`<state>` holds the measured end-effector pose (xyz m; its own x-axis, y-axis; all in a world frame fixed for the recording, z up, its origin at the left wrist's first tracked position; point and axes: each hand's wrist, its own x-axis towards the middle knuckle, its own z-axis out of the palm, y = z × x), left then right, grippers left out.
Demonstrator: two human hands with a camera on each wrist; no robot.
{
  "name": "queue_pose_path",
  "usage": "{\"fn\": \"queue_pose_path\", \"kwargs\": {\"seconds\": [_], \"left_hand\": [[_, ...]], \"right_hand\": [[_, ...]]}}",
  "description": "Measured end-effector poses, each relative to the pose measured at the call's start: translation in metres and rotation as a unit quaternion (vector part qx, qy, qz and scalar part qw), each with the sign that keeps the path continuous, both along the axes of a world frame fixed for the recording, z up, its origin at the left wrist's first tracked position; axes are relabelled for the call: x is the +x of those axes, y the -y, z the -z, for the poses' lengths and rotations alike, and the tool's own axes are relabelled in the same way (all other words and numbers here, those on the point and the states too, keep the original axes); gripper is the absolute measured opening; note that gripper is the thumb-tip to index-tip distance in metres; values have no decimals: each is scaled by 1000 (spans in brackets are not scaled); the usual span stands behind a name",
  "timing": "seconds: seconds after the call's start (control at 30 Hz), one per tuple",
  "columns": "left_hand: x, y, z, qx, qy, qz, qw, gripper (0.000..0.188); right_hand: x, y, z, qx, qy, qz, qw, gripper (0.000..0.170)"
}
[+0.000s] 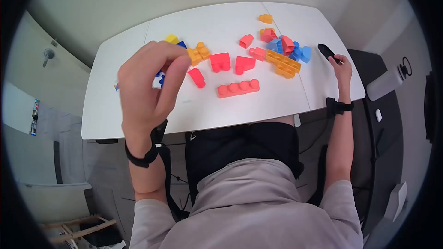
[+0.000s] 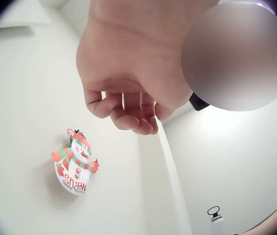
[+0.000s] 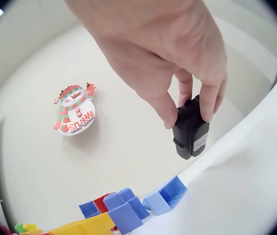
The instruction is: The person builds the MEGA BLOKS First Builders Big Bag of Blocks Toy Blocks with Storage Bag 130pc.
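My left hand is raised over the left part of the table, large in the head view. Its fingers curl loosely with nothing between them, as the left wrist view also shows. At the table's right end my right hand pinches one end of a black oblong object between thumb and fingers. A small pale label marks its side; its exact kind is unclear. Beside it in the right wrist view are light blue toy blocks.
Red blocks lie mid-table, with a long four-knob red block nearer the front. Orange blocks and blue blocks cluster to the right. A yellow block is partly behind the left hand. A bottle stands off the right edge.
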<state>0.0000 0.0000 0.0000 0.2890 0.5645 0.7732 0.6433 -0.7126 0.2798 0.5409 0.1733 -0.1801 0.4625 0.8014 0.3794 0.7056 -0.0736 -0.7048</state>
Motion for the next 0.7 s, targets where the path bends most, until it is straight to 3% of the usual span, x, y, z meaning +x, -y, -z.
{"fn": "queue_pose_path", "kwargs": {"seconds": [0.03, 0.2, 0.3, 0.47, 0.7], "left_hand": [[2, -8, 4, 3, 15, -12, 1000, 5], [-10, -42, 30, -51, 10, -30, 998, 11], [-9, -52, 44, -203, -31, -76, 976, 14], [-26, -85, 87, -268, -97, -70, 956, 15], [-28, -86, 113, -340, -199, -57, 917, 47]], "right_hand": [[-1, 3, -2, -15, 2, 5, 1000, 40], [-4, 1, 2, -33, 16, 11, 999, 37], [10, -1, 14, -12, 31, -8, 999, 36], [15, -15, 27, -18, 46, -15, 999, 34], [22, -16, 35, -26, 83, -15, 996, 35]]}}
